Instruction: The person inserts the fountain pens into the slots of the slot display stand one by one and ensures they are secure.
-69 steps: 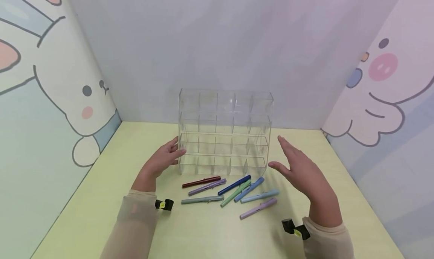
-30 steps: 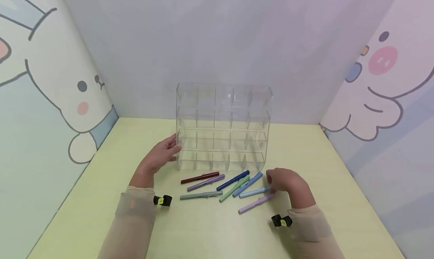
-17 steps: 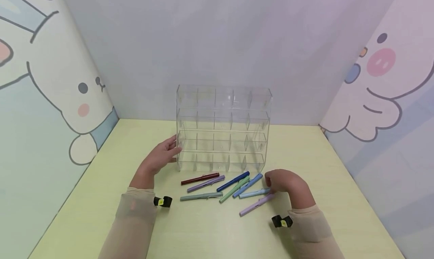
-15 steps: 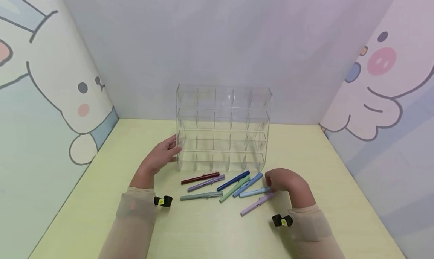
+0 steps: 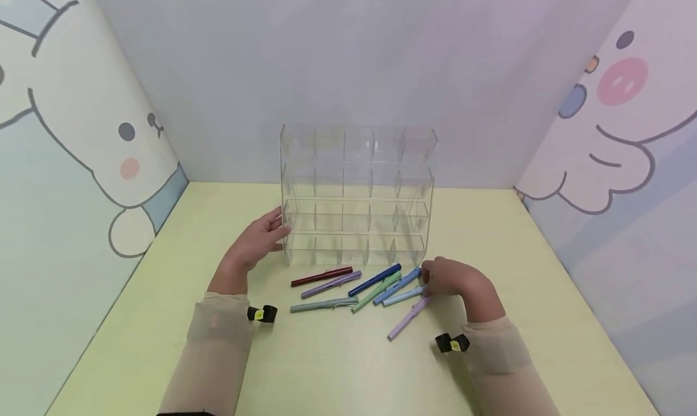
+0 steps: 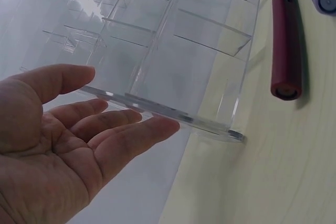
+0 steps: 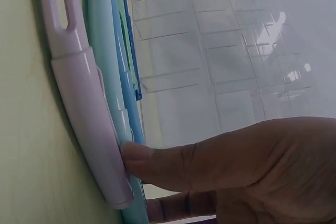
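"At the clear rack's [image 5: 356, 224] five o'clock, the right hand [image 5: 454, 280] touched the pale blue pen [image 5: 403, 297], grip unclear."

"Left hand [image 5: 253, 243], fingers loose, touched its eight-o'clock side; crowding might have sent the lilac pen [image 5: 408, 320] rolling."

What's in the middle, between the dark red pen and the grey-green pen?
A purple pen lies between them; the head view shows it.

My sleeves [image 5: 207, 367] beige, slightly see-through, greyer toward the cuffs [image 5: 497, 345]; black blocky cam [image 5: 268, 314] by each cuff, yellow mark [image 5: 259, 314] on each
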### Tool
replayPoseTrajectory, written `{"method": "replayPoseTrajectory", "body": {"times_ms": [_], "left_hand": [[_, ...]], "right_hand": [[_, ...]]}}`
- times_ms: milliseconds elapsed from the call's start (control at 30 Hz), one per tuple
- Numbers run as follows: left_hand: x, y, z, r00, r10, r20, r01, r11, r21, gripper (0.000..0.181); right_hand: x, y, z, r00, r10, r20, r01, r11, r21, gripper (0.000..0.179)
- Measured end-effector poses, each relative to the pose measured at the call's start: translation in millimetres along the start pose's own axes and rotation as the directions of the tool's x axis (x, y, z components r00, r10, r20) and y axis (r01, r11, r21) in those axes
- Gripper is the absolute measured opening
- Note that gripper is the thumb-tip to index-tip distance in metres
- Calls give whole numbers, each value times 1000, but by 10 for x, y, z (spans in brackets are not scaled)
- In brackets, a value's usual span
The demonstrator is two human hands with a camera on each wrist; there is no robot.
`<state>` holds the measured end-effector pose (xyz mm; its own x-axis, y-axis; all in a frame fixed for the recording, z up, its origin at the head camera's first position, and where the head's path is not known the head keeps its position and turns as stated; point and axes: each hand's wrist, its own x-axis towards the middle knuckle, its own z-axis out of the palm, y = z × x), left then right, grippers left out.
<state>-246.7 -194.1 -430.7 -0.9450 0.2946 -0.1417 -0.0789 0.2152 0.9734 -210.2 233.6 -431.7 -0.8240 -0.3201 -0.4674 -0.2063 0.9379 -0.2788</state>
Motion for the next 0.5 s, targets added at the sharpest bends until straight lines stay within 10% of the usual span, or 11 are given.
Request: {"method": "replayPoseTrajectory", "body": {"times_ms": [500], "left_hand": [[-17,28,5,1000,-3,-8,3,1000,8,66]], "right_hand": [[32,108,20,998,-56,-24,54,995,-84,24]]}}
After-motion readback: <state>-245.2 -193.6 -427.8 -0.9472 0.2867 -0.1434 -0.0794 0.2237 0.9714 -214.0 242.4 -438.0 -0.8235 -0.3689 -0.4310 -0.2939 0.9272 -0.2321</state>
